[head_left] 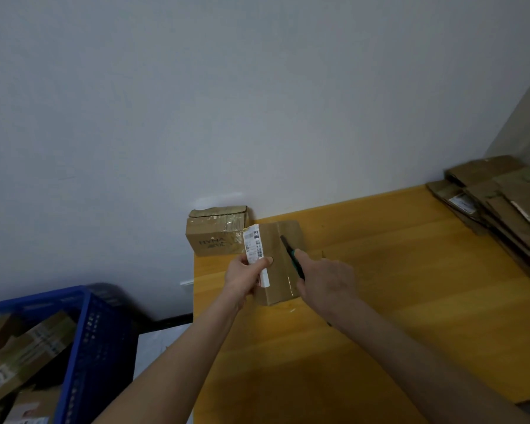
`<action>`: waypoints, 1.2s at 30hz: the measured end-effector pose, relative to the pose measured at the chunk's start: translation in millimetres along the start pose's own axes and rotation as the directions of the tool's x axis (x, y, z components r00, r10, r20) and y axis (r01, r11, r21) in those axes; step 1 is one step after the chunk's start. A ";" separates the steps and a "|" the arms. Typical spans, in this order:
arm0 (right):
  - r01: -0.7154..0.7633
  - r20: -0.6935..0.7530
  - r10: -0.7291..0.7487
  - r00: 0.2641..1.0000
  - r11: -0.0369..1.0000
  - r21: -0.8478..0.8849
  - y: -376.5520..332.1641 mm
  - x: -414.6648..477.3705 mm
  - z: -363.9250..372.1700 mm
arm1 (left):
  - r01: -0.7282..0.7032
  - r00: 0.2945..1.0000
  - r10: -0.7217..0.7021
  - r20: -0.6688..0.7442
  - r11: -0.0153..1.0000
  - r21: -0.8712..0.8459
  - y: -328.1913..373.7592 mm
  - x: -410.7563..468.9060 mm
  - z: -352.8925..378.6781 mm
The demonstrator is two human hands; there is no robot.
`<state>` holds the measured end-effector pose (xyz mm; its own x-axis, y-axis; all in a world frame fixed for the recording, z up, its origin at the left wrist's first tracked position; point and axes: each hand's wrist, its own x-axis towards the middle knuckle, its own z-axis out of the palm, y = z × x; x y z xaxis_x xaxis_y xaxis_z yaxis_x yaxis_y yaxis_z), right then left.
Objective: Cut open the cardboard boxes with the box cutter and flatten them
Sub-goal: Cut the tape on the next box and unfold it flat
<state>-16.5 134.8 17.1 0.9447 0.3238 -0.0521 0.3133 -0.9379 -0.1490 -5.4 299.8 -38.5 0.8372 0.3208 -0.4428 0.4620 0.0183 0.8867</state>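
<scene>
A small brown cardboard box [280, 264] with a white shipping label lies on the yellow wooden table [395, 301]. My left hand [245, 278] grips its left side, thumb over the label. My right hand [326, 280] holds a box cutter [291, 254] with a green and black handle. Its dark tip rests on the box's top face along the taped seam. A second, taped box [216, 231] stands behind it at the table's back left corner against the wall.
A pile of flattened cardboard [499, 203] lies at the table's far right. A blue plastic crate [83, 347] with several more boxes stands at the lower left, beside the table. The grey wall runs along the table's far edge.
</scene>
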 end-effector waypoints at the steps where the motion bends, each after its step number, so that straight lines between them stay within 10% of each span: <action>1: -0.006 -0.011 0.006 1.000 1.000 0.008 0.1 0.2 0.0 | 0.003 1.000 -0.003 0.011 1.000 -0.004 0.7 0.0 0.8; 36: -0.029 0.129 0.042 0.991 0.994 -0.101 21.6 -11.2 0.8 | 0.097 0.995 -0.097 -0.015 0.995 0.029 -16.4 7.8 35.3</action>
<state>-20.4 111.0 13.8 0.9365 0.2977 -0.1851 0.2943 -0.9546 -0.0466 4.0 268.6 -61.2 0.7840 0.3317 -0.5247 0.5496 0.0221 0.8352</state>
